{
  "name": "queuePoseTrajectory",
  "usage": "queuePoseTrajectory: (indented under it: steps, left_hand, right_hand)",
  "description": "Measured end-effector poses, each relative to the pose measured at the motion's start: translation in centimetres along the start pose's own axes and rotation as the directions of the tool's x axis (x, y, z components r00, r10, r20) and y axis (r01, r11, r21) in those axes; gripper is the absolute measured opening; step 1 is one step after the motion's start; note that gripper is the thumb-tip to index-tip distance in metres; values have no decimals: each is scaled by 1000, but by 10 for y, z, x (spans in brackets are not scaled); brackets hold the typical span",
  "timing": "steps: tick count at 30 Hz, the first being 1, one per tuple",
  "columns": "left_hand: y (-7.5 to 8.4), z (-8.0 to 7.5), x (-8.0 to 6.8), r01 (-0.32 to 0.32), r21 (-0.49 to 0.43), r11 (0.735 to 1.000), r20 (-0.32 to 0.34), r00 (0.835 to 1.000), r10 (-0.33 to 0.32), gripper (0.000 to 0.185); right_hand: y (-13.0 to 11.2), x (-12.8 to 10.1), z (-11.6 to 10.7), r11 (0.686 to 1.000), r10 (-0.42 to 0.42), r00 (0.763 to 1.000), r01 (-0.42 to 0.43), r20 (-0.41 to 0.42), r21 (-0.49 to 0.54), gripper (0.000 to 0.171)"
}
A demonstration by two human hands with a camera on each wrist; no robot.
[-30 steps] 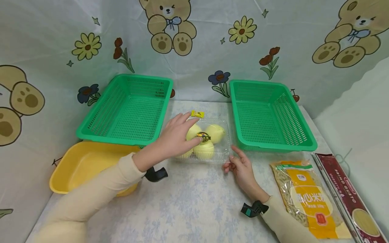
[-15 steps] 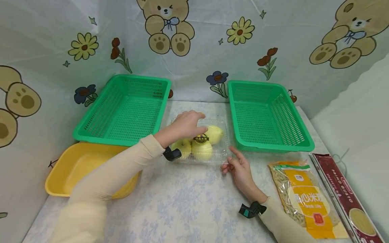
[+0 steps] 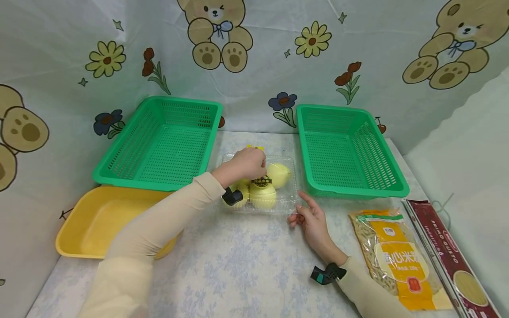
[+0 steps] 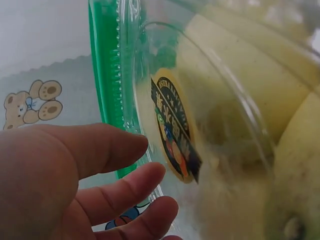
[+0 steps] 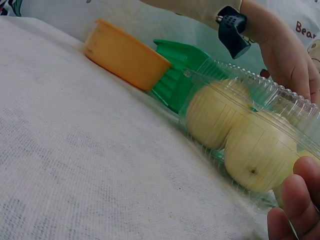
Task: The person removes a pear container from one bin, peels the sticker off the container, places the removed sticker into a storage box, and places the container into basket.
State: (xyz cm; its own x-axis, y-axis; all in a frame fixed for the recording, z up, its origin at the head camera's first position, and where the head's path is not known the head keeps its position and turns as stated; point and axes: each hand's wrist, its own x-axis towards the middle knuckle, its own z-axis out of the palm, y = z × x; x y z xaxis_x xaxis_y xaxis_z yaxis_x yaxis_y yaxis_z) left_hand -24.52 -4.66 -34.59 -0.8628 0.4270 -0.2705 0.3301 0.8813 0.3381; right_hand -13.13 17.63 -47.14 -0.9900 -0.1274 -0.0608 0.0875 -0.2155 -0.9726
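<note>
Head view, left hand [image 3: 247,164] on pear box [image 3: 278,194] — curled

The left hand [image 3: 247,162], flat and open on the clear box of pears [image 3: 260,185] a second ago, now sits farther back on the lid with its fingers curled down, and the small yellow packet [image 3: 254,147] peeks out again.

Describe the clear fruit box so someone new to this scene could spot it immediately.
Two green baskets sit at the back of the table; in the gap between them, slightly nearer the person, lies the clear fruit box. It is a transparent lidded clamshell holding pale yellow round fruit with a dark round sticker on top, the left hand over it. Nothing else here is see-through.
</note>
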Motion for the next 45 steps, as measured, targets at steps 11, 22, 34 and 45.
queuePoseTrajectory:
  steps: [11, 22, 34, 45]
  left_hand:
    - [6, 1, 2, 61, 25, 998, 67, 996, -62, 48]
    - [7, -1, 2, 44, 34, 998, 90, 995, -47, 48]
    - [8, -3, 0, -21, 0, 1000, 120, 993, 21, 48]
    - [7, -2, -13, -42, -44, 998, 114, 992, 47, 33]
  right_hand:
    - [0, -2, 0, 1000, -5, 1000, 5, 0, -6, 56]
    - [1, -1, -1, 1000, -5, 1000, 5, -2, -25, 55]
    - [1, -1, 0, 999, -8, 1000, 8, -2, -52, 53]
    - [2, -1, -1, 998, -3, 1000, 2, -3, -59, 54]
